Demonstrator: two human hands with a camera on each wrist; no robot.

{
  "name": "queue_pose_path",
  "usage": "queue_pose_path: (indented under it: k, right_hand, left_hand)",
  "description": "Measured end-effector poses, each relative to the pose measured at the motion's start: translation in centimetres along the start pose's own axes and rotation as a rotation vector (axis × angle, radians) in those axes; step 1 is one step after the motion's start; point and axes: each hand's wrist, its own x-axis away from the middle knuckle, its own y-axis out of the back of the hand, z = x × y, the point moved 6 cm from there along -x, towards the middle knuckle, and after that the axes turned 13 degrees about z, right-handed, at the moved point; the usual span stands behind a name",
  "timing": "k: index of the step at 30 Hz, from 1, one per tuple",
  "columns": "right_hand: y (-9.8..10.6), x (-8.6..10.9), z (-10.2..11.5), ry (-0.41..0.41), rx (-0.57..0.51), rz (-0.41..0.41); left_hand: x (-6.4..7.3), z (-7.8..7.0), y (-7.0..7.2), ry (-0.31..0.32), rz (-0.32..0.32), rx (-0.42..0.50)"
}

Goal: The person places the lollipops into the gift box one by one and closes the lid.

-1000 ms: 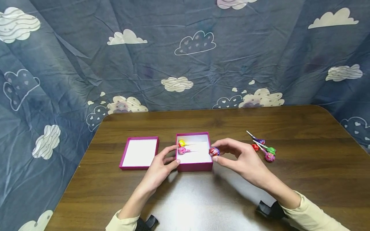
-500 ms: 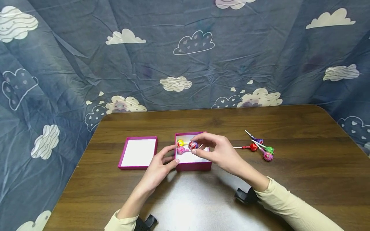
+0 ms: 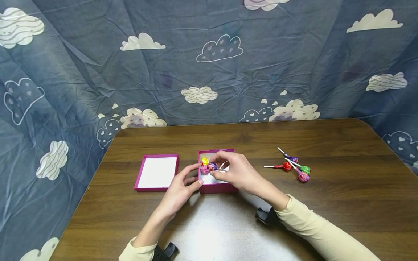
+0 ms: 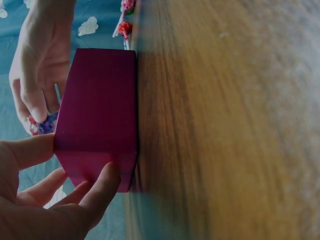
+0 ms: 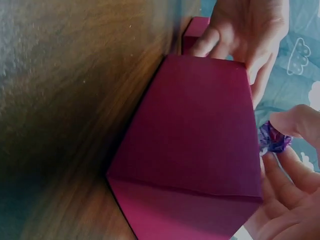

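Observation:
My left hand point(image 3: 181, 188) holds the open magenta box point(image 3: 218, 187) at its left side, thumb at the near corner and fingertips against the wall. In the left wrist view the fingers lie on the box's end. Over the box's inside, my right hand point(image 3: 241, 172) pinches a lollipop point(image 3: 212, 166) in a red and purple wrapper, its white stick pointing right. Its head is beside a pink lollipop point(image 3: 204, 169) and a yellow lollipop point(image 3: 204, 161) at the box's left wall. The right hand hides part of the white interior.
The magenta lid point(image 3: 156, 173) lies to the left of the box, white inside up. On the right of the wooden table point(image 3: 352, 188) are several lollipops: red point(image 3: 286, 166), purple point(image 3: 294, 159), green point(image 3: 305, 169) and pink point(image 3: 303, 177). A cloud-patterned cloth point(image 3: 277, 65) hangs behind.
My right hand has carried the red and purple lollipop left from the box's right rim, then lower, to beside the pink and yellow ones. The left hand has stayed at the box.

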Motion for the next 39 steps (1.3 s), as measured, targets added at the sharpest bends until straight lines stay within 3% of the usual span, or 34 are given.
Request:
queue_pose_path:
  k: [7, 18, 28, 39]
  right_hand:
    - [-0.7, -1.0, -0.6, -0.059, 0.044, 0.073]
    - [-1.8, -2.5, -1.1, -0.071, 0.172, 0.243]
    - [-2.7, -3.5, -1.2, -0.088, 0.289, 0.29]
    - [-3.4, -3.6, -1.5, -0.121, 0.295, 0.286]
  left_hand:
    - [0.0, 0.0, -0.1, -0.02, -0.006, 0.031]
    - [0.0, 0.0, 0.0, -0.007, -0.007, 0.035]
    - [-0.1, 0.0, 0.0, -0.019, -0.01, 0.035]
    - [0.0, -0.1, 0.0, -0.023, -0.01, 0.039]
